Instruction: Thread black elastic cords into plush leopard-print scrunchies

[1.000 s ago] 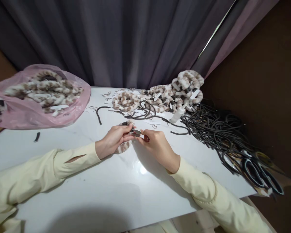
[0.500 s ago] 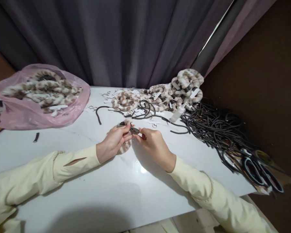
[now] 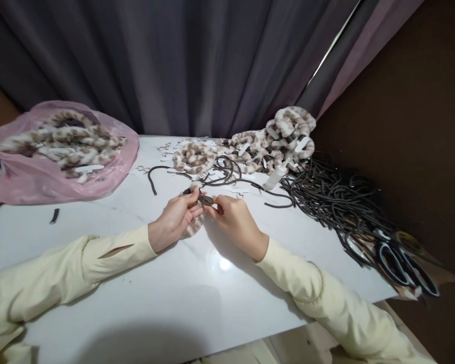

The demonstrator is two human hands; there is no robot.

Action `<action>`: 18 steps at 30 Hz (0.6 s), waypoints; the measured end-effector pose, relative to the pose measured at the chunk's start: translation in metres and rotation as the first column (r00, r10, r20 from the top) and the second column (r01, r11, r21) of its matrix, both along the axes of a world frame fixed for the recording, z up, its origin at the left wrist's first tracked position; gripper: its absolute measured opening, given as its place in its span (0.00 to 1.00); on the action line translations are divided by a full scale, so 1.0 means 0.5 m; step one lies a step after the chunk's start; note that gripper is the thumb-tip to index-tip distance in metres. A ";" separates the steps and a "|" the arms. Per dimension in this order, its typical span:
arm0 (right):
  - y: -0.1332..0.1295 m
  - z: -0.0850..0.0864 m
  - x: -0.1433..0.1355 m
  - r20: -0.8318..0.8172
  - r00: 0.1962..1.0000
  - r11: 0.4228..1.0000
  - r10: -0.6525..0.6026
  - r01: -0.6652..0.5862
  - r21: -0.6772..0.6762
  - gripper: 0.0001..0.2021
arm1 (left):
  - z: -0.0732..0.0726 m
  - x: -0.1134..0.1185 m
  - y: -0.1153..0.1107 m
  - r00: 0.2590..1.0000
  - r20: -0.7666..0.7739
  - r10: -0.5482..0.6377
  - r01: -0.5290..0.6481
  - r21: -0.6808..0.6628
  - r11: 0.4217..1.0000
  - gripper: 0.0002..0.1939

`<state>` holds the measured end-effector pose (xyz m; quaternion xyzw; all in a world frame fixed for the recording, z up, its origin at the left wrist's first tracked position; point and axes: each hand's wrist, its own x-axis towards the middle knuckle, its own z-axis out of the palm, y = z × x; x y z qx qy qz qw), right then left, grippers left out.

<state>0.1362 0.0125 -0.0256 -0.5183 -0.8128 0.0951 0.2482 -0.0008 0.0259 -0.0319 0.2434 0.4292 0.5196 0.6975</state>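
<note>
My left hand (image 3: pixel 174 218) is closed on a brown-and-white furry ring (image 3: pixel 192 228), gripping it near its top where a black cord part (image 3: pixel 188 191) shows. Most of the ring lies behind my fingers. My right hand (image 3: pixel 237 222) is closed with thumb and forefinger pinching the end of a small dark grey flat piece (image 3: pixel 207 200). That piece reaches across to my left fingertips, and its exact kind is too small to make out. Just behind my hands, a loose black cord (image 3: pixel 227 178) curls over the table.
A pink plastic bag (image 3: pixel 116 174) full of furry pieces stands on the left of the white table (image 3: pixel 136 313). Tagged furry rings (image 3: pixel 291 121) are heaped at the back, beside a clear bottle (image 3: pixel 275 178). Black cords (image 3: pixel 326 194) and large scissors (image 3: pixel 405 265) lie right.
Both hands have shifted very slightly to the left in the picture, along with the whole scene. The right hand stays close to the left, and each keeps its hold.
</note>
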 end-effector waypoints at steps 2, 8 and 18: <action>0.001 0.000 0.005 -0.067 0.998 1.000 0.003 -0.004 -0.018 0.09 | 0.001 -0.003 0.001 1.000 0.004 -0.028 0.028 -0.001 1.000 0.05; -0.002 0.002 0.013 -0.169 0.986 0.999 -0.006 -0.001 -0.040 0.11 | 0.007 -0.002 0.003 0.999 0.042 -0.017 0.019 -0.048 0.999 0.05; 0.002 0.002 0.011 -0.189 0.982 0.998 -0.031 0.020 -0.061 0.09 | 0.013 -0.002 0.001 0.998 0.057 -0.009 0.012 -0.063 0.998 0.04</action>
